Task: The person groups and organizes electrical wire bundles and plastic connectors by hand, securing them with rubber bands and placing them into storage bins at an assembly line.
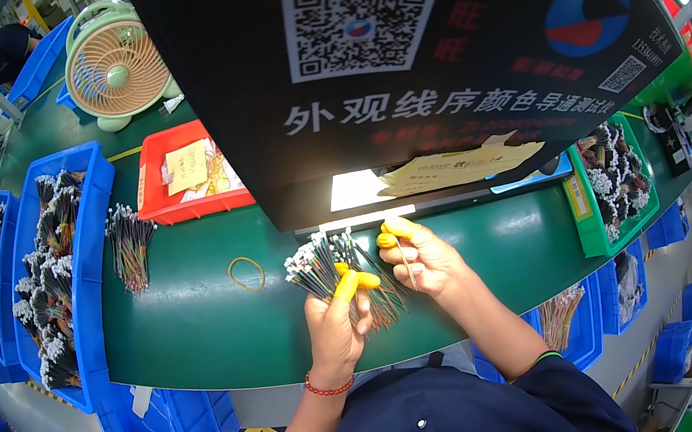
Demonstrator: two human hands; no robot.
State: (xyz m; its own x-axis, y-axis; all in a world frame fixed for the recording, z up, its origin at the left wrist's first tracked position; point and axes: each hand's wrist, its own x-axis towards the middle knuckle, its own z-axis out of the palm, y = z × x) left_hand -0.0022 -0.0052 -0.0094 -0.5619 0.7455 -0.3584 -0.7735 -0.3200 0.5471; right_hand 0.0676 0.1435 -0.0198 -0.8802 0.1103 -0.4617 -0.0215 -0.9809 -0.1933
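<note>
Holding the light, bendy wire bundle (310, 276) below its white connectors (317, 244) seems best, the left hand (336, 324) clasping it, the right hand (426, 262) pinching perhaps a thin probe (408, 269).

A loose bundle of thin, dark-sleeved wires with small white connectors (312, 274) sits in the person's left hand (335, 328), above the green tabletop (222, 344). It slants, its white connector ends fanned unevenly toward the upper left and its bare coloured strands, orange, red and green among them, spreading toward the lower right. A slender, straight, pale strip (406, 262) points downward from the person's right hand (433, 264), apart from the bundle's connector ends; its exact kind is too small to tell.
</note>
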